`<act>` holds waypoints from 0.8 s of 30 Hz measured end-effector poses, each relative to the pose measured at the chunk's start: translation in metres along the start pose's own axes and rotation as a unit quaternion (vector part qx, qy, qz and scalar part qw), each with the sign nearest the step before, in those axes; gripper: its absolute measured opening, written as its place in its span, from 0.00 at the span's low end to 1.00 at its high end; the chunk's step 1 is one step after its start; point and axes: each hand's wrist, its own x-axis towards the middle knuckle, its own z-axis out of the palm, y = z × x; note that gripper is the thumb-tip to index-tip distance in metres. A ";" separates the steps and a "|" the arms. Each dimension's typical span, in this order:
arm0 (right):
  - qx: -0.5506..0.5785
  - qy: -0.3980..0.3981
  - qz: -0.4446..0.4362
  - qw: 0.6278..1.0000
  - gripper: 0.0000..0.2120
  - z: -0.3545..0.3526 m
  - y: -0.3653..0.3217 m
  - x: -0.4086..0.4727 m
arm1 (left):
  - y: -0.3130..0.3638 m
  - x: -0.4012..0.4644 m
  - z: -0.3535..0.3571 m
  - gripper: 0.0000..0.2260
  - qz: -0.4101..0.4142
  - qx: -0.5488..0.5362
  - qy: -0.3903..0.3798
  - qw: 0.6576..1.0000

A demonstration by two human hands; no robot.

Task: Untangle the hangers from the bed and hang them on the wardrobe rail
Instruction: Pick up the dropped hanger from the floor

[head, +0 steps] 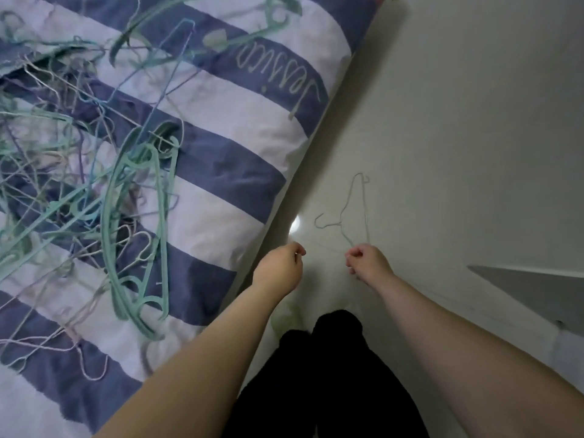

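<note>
A tangled heap of hangers (94, 172), green plastic ones and thin wire ones, lies on the striped bed (240, 153) at the left. Over the floor beside the bed I hold a pale wire hanger (347, 213). My right hand (366, 259) is closed on one end of it, with its hook and body pointing away from me. My left hand (281, 263) is closed a little to the left; a faint wire seems to run between the two hands, but I cannot tell for sure that this hand grips it. No wardrobe rail is in view.
A pale floor (458, 153) runs along the bed's right edge, with a bright light reflection (295, 224) on it. A grey panel with a sharp corner (537, 292) juts in at the right. My dark trouser legs (322, 374) are below my arms.
</note>
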 end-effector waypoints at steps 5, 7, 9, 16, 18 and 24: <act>-0.020 0.020 0.047 0.998 0.03 0.040 0.063 0.124 | -0.028 0.091 0.054 0.12 -0.003 -0.023 0.025 0.999; -0.036 0.018 0.065 0.997 0.05 0.055 0.086 0.160 | -0.038 0.121 0.073 0.12 -0.006 -0.017 0.023 1.000; -0.061 0.017 0.073 0.995 0.09 0.068 0.102 0.189 | -0.049 0.147 0.088 0.12 -0.007 -0.007 0.017 1.000; -0.165 0.051 0.049 0.984 0.20 0.097 0.131 0.264 | -0.065 0.211 0.123 0.14 0.011 0.016 0.027 0.999; -0.189 0.070 0.050 0.978 0.20 0.100 0.135 0.280 | -0.068 0.225 0.127 0.13 0.007 0.019 0.033 0.999; -0.291 0.103 0.010 0.951 0.15 0.110 0.141 0.315 | -0.073 0.245 0.129 0.11 -0.007 0.021 0.058 0.998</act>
